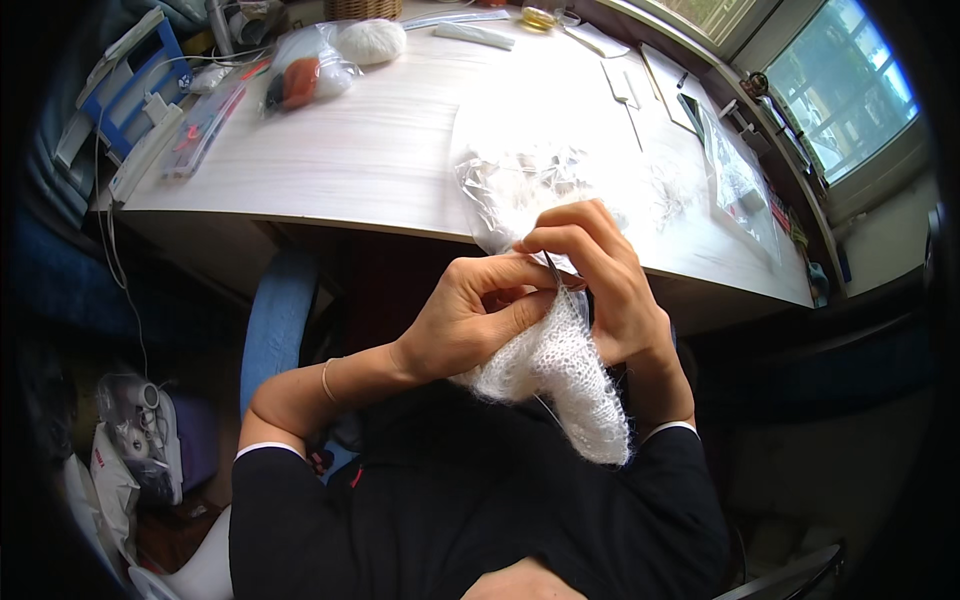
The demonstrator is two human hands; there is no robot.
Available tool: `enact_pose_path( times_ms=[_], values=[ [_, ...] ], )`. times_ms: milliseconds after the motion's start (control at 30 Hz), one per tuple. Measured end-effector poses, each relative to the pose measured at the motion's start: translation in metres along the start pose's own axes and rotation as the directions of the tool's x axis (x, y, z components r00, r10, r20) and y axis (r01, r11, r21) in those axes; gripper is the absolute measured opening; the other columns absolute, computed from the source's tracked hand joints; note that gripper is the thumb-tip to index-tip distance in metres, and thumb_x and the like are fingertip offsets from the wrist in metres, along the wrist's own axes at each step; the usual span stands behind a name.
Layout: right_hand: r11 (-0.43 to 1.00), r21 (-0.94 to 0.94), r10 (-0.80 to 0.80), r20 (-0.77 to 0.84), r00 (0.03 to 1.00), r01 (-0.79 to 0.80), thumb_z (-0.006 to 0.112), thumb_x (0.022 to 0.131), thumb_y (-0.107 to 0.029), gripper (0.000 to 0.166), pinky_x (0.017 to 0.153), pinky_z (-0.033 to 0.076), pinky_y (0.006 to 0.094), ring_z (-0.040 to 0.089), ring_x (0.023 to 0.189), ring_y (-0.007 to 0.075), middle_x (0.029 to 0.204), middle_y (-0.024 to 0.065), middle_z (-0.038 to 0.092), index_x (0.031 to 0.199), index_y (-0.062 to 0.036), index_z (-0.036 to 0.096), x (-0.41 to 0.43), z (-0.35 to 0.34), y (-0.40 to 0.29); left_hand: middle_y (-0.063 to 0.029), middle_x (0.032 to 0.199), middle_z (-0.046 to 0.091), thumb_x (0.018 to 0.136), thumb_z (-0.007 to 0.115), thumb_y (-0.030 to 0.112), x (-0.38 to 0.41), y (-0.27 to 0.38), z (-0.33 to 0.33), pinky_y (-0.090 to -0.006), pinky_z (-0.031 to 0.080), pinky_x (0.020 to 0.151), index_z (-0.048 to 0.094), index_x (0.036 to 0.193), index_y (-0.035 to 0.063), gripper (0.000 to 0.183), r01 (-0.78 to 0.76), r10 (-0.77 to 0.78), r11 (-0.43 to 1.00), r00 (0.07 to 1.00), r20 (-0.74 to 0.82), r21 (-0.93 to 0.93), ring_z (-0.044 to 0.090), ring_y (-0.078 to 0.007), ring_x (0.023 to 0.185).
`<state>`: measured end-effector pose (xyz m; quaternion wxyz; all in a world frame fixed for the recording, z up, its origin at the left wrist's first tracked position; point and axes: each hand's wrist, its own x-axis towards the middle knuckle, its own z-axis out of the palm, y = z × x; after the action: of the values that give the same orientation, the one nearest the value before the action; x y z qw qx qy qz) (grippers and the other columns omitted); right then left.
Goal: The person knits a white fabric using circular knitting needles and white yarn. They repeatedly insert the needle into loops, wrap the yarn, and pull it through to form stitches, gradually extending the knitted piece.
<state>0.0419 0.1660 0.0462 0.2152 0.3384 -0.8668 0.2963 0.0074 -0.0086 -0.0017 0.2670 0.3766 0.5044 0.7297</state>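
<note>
White fuzzy knitted fabric (559,352) hangs between my hands, its lower end drooping over my dark shirt. Thumb and fingers of my left hand (480,307) pinch its top edge. A thin dark knitting needle (552,268) rises from the stitches between the hands. My right hand (611,270) curls around the needle and the fabric's upper right edge, its index finger reaching towards the left fingertips. Its grip is partly hidden behind the fingers. Just beyond the hands, a clear crinkled plastic bag (517,184) lies at the table edge, with pale contents washed out by glare.
On the white table (337,172) lie a bag of coloured yarn (307,75), a white yarn ball (373,41), a clear plastic case (202,131) and a power strip (146,154). A clipboard (671,86) and a plastic pouch (739,180) lie right, near the window (840,82).
</note>
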Motion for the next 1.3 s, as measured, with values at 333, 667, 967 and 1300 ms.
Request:
enact_pose_path(
  times_ms=[333,667,967,1300],
  values=[
    [0.947,-0.293,0.022,-0.357,0.934,-0.134,0.077,0.049,-0.031,0.037,0.062,0.034,0.0259,0.040,0.069,0.0137,0.072,-0.0030,0.048,0.080,-0.0118,0.073,-0.033,-0.010,-0.019,-0.0088,0.101,0.064,0.089,0.053,0.003,0.004,0.005,-0.002,-0.0274,0.048,0.083,0.059,0.106,-0.0010,0.019,0.000,-0.016,0.977,0.997,-0.073,-0.215,0.059,-0.0120,0.092],
    [0.922,-0.359,0.008,-0.362,0.932,-0.147,0.078,0.054,-0.025,0.035,0.067,0.037,0.0267,0.045,0.076,0.0161,0.077,-0.0002,0.051,0.084,-0.0092,0.070,-0.033,-0.003,-0.023,-0.0062,0.093,0.063,0.088,0.056,0.003,0.001,0.008,-0.004,-0.0235,0.048,0.078,0.060,0.104,-0.0003,0.016,-0.014,-0.014,0.958,0.995,-0.094,-0.288,0.058,-0.0099,0.088],
    [0.955,-0.276,-0.038,-0.474,0.880,-0.108,0.076,0.060,-0.022,0.026,0.060,0.037,0.0282,0.043,0.071,0.0178,0.072,0.0011,0.049,0.076,-0.0100,0.059,-0.038,-0.006,-0.014,-0.0078,0.098,0.061,0.087,0.057,0.001,0.005,0.007,-0.006,-0.0241,0.047,0.081,0.061,0.108,-0.0023,0.022,-0.097,0.099,0.987,0.995,0.013,-0.128,0.059,-0.0126,0.091],
    [0.968,-0.225,-0.002,-0.446,0.895,-0.110,0.078,0.058,-0.023,0.025,0.059,0.036,0.0275,0.042,0.070,0.0163,0.071,-0.0004,0.050,0.074,-0.0116,0.062,-0.037,-0.008,-0.017,-0.0101,0.104,0.061,0.088,0.054,0.001,0.004,0.008,-0.009,-0.0280,0.049,0.085,0.060,0.109,-0.0022,0.022,-0.055,0.056,0.974,0.998,-0.004,-0.221,0.060,-0.0155,0.096]
  ],
)
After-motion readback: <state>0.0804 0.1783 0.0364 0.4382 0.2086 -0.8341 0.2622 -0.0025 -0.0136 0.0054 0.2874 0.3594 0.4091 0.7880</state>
